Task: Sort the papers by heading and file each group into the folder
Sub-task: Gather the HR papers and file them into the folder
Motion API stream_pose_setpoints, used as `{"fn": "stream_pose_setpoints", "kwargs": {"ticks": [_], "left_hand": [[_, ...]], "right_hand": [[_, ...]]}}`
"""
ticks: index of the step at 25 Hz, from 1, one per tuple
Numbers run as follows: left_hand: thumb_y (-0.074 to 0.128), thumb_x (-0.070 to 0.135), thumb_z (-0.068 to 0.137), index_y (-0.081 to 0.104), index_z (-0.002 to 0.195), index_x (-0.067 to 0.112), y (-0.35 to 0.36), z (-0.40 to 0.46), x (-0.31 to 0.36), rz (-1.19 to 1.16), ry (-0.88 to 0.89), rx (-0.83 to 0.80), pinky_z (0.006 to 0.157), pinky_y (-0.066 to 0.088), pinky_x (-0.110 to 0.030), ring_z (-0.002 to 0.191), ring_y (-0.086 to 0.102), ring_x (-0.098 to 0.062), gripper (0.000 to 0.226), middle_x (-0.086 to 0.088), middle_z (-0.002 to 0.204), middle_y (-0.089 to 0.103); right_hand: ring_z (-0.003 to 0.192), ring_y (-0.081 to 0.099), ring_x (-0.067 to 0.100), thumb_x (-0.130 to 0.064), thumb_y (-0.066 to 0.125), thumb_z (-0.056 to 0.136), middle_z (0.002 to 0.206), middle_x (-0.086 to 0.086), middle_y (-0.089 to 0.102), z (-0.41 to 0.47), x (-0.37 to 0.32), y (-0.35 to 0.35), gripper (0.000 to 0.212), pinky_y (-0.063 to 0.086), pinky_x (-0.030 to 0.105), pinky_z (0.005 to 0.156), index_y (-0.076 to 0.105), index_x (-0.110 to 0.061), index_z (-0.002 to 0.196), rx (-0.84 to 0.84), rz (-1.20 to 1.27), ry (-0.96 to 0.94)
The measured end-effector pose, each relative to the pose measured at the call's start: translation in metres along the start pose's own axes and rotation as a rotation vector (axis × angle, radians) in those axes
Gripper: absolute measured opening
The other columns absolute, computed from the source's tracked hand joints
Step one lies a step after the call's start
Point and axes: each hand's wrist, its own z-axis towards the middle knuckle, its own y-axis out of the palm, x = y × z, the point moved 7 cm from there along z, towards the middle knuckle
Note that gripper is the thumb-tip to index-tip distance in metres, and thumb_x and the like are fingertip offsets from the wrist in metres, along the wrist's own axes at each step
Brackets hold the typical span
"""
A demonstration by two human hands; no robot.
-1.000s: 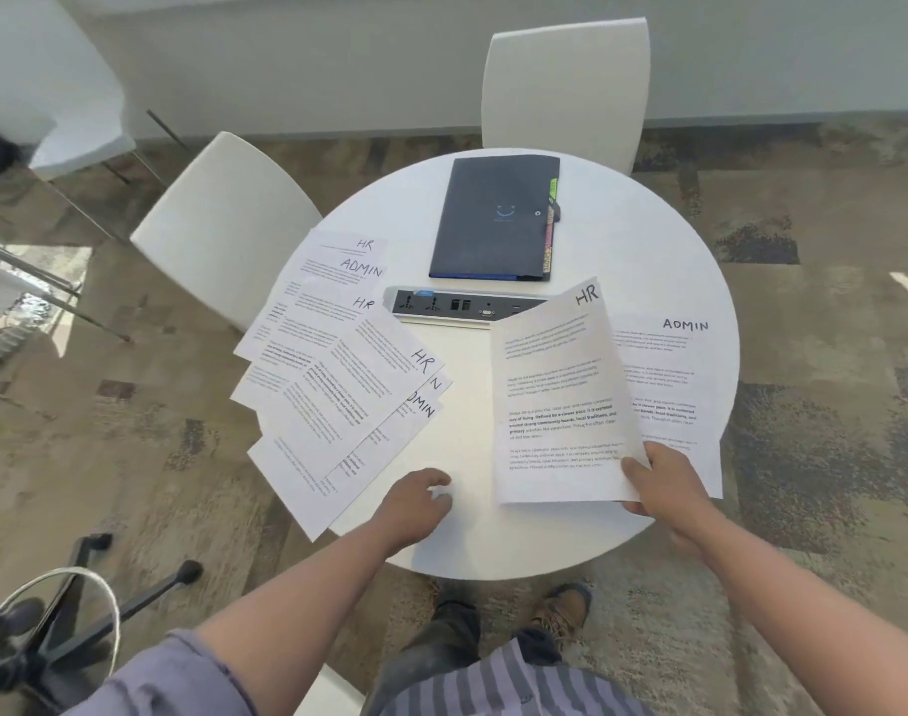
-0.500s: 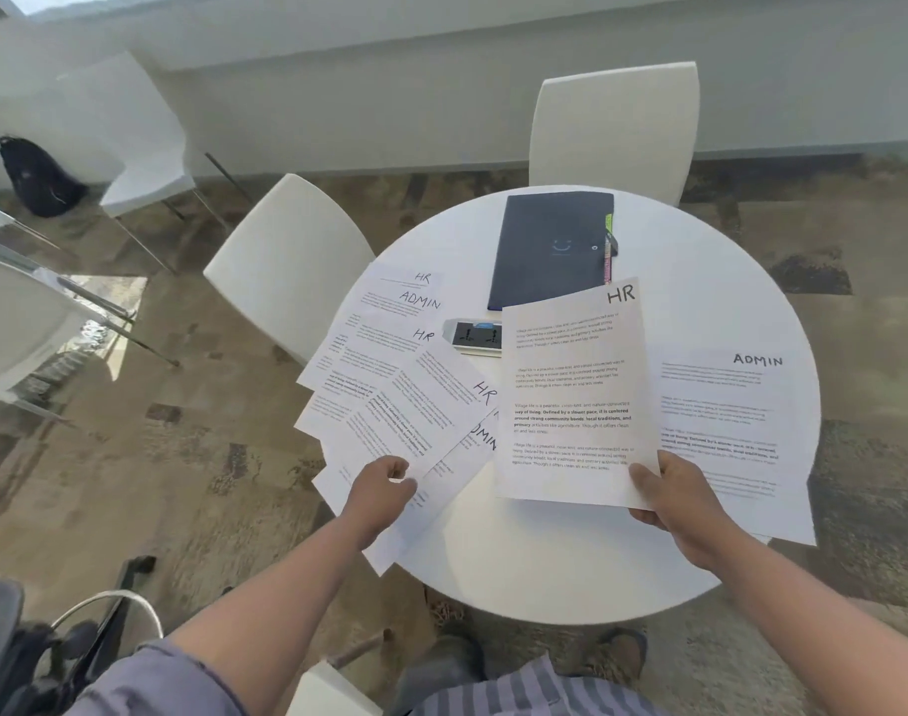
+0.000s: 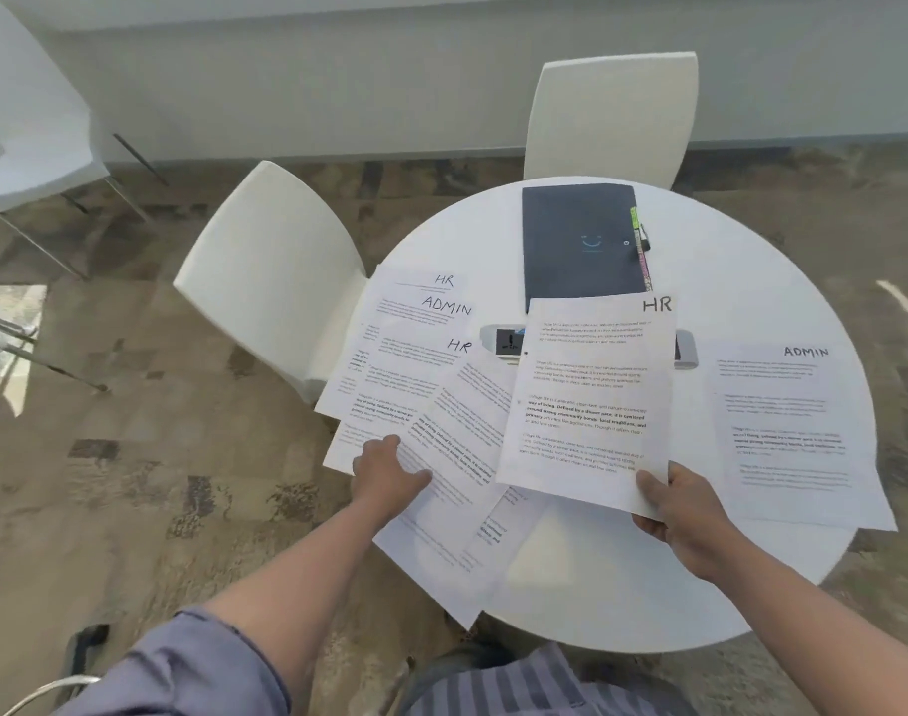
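Head view: the right hand (image 3: 684, 514) pinches the near right corner of an HR sheet (image 3: 591, 400), thumb on top, and holds it raised over the round table (image 3: 622, 586). The left hand (image 3: 387, 470) lies on the fanned pile (image 3: 431, 405) at the left, thumb pressed on the top sheet; whether its fingers curl under the edge I cannot tell. An ADMIN sheet (image 3: 793, 431) lies alone at the right, and the shut dark folder (image 3: 581, 240) sits at the far side beyond a power strip (image 3: 687, 348).

The pile hangs well over the table's near left edge, so a careless pull could drag lower sheets off onto the floor. HR and ADMIN headings alternate in the fan, and several are covered, so a sheet lifted without checking its heading may join the wrong group. The one-corner pinch lets the raised sheet droop and possibly crease. The ADMIN sheet also overhangs the near right rim and a sleeve could brush it off.
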Motion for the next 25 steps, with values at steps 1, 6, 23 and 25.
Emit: {"fn": "stream_pose_setpoints", "kwargs": {"ticks": [1,6,23,25], "left_hand": [[0.079,0.050,0.080,0.043,0.148,0.017,-0.003,0.007,-0.001,0.014,-0.011,-0.012,0.102,0.046,-0.046,0.139,0.040,-0.034,0.083,-0.008,0.150,0.042],[0.083,0.063,0.067,0.042,0.136,0.019,0.001,0.036,-0.012,0.162,-0.038,-0.097,0.096,0.049,-0.046,0.126,0.045,-0.031,0.091,-0.007,0.136,0.043],[0.088,0.039,0.067,0.049,0.117,0.020,0.005,0.068,-0.012,0.144,-0.021,-0.096,0.089,0.052,-0.044,0.115,0.049,-0.030,0.066,-0.005,0.121,0.047],[0.087,0.036,0.068,0.043,0.129,0.019,0.005,0.066,-0.008,0.135,-0.005,-0.068,0.093,0.050,-0.045,0.120,0.046,-0.031,0.077,-0.006,0.127,0.044]], "right_hand": [[0.097,0.063,0.018,-0.012,0.051,0.107,0.118,0.000,0.070,-0.005,0.001,0.007,0.021,0.054,0.034,0.074,0.063,-0.015,0.124,0.001,0.020,0.010],[0.096,0.064,0.019,-0.012,0.052,0.107,0.117,0.000,0.072,-0.018,0.005,0.023,0.021,0.054,0.034,0.073,0.065,-0.015,0.123,0.021,0.063,0.030],[0.094,0.062,0.019,-0.012,0.053,0.106,0.116,0.002,0.071,-0.029,0.020,0.000,0.019,0.052,0.035,0.072,0.065,-0.016,0.120,0.173,0.143,0.054],[0.096,0.062,0.020,-0.012,0.053,0.106,0.118,0.002,0.071,-0.030,0.023,0.000,0.020,0.052,0.035,0.072,0.065,-0.016,0.122,0.177,0.141,0.059]]}}
